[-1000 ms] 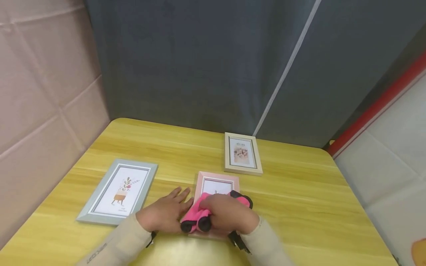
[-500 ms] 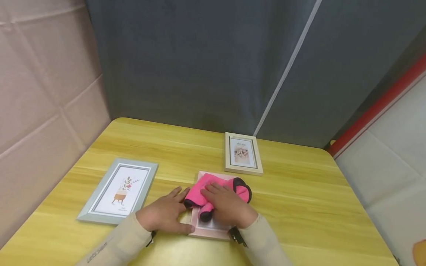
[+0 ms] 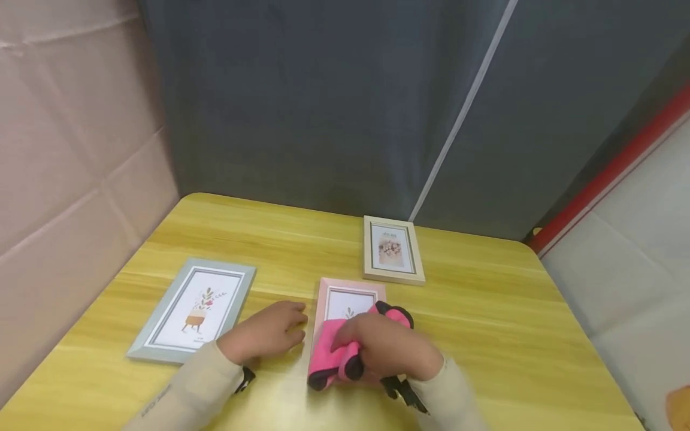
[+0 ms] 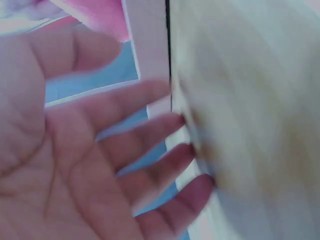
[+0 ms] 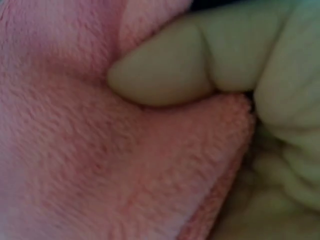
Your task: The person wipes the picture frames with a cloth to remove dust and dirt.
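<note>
A pink picture frame (image 3: 321,305) lies flat on the table in the head view, its lower part covered. Over it my right hand (image 3: 390,346) grips a bunched pink cloth (image 3: 326,350) with black edging. In the right wrist view the thumb (image 5: 165,65) presses into the fluffy cloth (image 5: 100,150); the other fingers are mostly hidden. Just left of the pink frame is my left hand (image 3: 269,330), holding nothing. The left wrist view shows its palm (image 4: 65,160) with fingers spread, close to the frame's edge; whether they touch it I cannot tell.
A blue-grey picture frame (image 3: 162,305) with a plant print lies at the left of the yellow wood-grain table (image 3: 485,311). Farther back lies a cream frame (image 3: 396,277). A dark panel (image 3: 302,108) rises behind the table, and a pale wall (image 3: 70,149) stands at the left.
The cloth went from bunched to spread up the pink frame, then back down toward its near end, gripped again. My left hand has drawn off the frame's edge to the left.
</note>
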The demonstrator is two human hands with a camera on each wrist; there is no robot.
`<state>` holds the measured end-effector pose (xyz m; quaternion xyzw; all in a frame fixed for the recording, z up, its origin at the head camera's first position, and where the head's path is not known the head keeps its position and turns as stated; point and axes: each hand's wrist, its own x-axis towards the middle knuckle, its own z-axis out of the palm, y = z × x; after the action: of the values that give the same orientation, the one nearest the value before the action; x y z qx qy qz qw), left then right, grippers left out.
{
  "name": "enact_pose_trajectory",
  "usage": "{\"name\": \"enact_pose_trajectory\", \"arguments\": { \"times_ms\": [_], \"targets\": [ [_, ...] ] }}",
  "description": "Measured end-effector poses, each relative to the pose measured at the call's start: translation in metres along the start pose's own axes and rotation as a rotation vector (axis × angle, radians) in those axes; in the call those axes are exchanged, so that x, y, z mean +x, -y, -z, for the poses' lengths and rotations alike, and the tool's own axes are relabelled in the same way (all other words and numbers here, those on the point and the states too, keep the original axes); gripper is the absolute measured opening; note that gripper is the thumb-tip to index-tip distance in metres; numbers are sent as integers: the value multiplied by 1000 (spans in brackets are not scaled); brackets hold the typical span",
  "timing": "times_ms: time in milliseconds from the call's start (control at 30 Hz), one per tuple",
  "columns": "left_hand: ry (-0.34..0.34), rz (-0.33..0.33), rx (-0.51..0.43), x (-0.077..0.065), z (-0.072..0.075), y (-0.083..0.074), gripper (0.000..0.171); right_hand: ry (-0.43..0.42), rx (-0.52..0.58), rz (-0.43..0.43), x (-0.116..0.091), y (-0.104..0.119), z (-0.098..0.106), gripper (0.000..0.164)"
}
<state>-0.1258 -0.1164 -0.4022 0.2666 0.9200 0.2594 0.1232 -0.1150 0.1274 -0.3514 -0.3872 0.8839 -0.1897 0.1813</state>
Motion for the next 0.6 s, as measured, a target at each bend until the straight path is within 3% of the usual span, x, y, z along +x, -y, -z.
{"name": "enact_pose_trajectory", "arguments": {
  "times_ms": [100,167,400,600],
  "targets": [
    [-93,27,-25,6,-3,1,36,40,-108,42,5,11,-11,24],
    [-108,50,-19,11,-5,-1,39,41,-186,52,8,15,-17,25],
    [-59,156,66,22,-5,-15,41,46,-313,-36,4,21,-29,46],
    [-26,167,99,24,-3,-18,42,15,-327,-63,-11,17,-36,43]
  ]
}}
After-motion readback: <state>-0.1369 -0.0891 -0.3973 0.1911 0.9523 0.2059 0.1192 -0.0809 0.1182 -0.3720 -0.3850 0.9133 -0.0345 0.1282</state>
